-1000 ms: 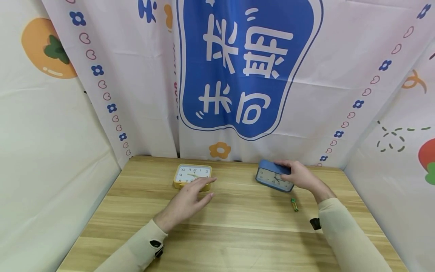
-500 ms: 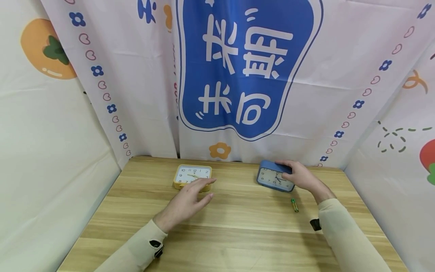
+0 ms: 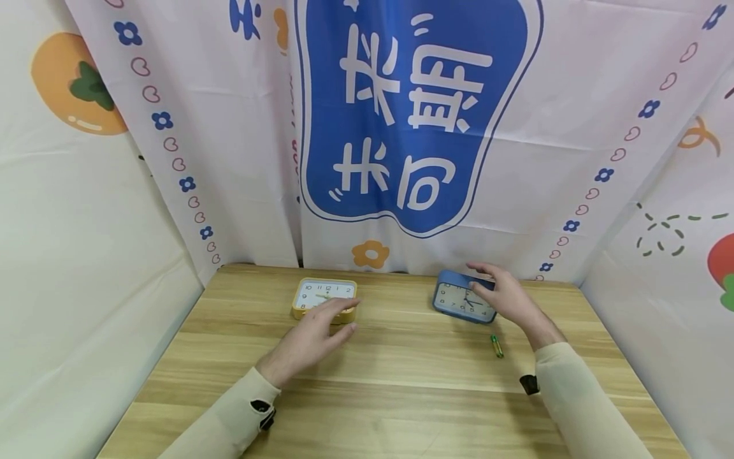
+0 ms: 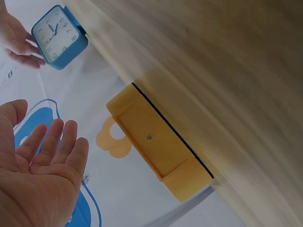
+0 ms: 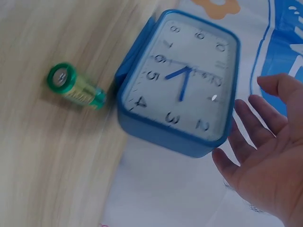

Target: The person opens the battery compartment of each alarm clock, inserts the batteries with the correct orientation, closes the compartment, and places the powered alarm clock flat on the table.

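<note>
A blue square-cornered alarm clock (image 3: 455,303) stands at the back right, its dial toward me. My right hand (image 3: 507,303) is at its right end, thumb lifted off the front and fingers loosely extended around the top corner; in the right wrist view the fingertips lie by the edge of the blue clock (image 5: 182,85), and contact is hard to tell. A green-and-gold battery (image 3: 497,346) lies in front of it. At the back left is a yellow alarm clock (image 3: 308,291), partly hidden by my left hand (image 3: 309,335), which hovers before it with relaxed fingers.
Both clocks and the battery are on a wood-grain table (image 3: 378,408). A printed cloth (image 3: 264,178) hangs right behind the table's back edge, and white cloth walls enclose the left and right sides.
The blue clock, tilted a second ago, has settled more level. My right thumb and fingers have since loosened and lifted from it. My left hand has barely shifted.
</note>
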A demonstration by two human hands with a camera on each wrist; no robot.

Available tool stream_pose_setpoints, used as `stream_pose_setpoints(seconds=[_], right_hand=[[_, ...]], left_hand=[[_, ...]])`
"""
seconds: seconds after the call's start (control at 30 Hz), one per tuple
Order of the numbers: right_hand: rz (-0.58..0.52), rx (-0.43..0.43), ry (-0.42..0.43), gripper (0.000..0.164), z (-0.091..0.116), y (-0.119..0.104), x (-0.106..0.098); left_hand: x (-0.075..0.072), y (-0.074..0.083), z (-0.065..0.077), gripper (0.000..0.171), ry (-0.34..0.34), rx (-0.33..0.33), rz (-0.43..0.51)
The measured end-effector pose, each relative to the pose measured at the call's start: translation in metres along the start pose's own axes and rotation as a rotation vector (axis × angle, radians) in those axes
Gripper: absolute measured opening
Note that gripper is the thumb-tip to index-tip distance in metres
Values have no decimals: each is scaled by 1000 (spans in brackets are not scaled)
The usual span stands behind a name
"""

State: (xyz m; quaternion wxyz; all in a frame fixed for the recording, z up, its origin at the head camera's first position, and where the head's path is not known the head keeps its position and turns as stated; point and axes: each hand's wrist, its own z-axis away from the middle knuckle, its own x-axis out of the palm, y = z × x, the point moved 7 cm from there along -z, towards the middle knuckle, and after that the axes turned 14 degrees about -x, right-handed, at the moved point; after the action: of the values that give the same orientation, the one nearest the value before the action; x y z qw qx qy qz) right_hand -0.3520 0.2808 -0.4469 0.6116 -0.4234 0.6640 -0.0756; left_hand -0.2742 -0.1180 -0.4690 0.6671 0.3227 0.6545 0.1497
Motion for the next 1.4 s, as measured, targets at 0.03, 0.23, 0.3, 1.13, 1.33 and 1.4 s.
stream_pose_setpoints(seconds=[0.03,0.23,0.3,1.13,1.33,1.4], right_hand=[[5,-5,14,57,0,-3,-1],[11,-56,55,54,4,-28,0],[7,-69,56,54,5,-36,3],[53,-213,11,46,20,-91,54],[43,-199,-27,47,23,-96,66],[43,-204,-34,46,24,-99,69]], left_hand=[[-1,-1,-1,55,2,1,-3],[-5,-4,-7,55,8,6,-23],[-7,-6,-10,56,5,3,-31],[-20,-35,-50,62,-30,-1,-168],[-19,-47,-57,83,-93,-12,-262],[-19,-51,-59,91,-120,-9,-293]])
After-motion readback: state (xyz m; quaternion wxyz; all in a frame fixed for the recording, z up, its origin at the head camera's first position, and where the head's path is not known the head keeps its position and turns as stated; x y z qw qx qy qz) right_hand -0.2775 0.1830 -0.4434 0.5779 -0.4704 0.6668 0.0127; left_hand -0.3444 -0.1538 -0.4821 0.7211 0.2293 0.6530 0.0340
